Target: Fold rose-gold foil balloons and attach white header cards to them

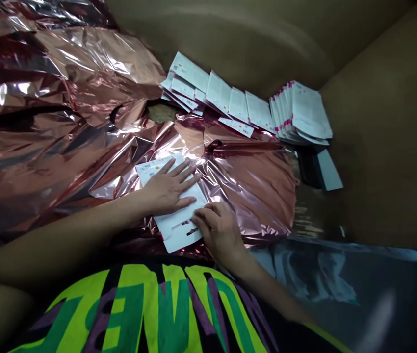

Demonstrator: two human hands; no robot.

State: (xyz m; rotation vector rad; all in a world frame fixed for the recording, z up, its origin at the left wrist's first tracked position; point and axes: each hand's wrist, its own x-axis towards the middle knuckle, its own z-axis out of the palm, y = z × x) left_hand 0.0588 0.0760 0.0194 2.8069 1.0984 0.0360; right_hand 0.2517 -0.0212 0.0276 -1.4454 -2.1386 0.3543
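Note:
A flat white cardboard package (pixel 179 230) with small print and hang-slot cut-outs lies tilted on pink metallic foil (pixel 252 181) in front of me. My left hand (pixel 169 189) rests flat across its upper part, fingers spread. At the package's right edge, near the cut-outs, my right hand (pixel 221 230) is closed, with thumb and fingers pinched together. Part of that edge is hidden behind the right fingers.
Several similar white packages (pixel 226 95) lie overlapped along the back wall. Beside them, to the right, leans a thicker stack of white packages (pixel 309 110). A dark flat object (pixel 308 166) lies below that stack. Clear plastic sheeting (pixel 315 274) covers the lower right.

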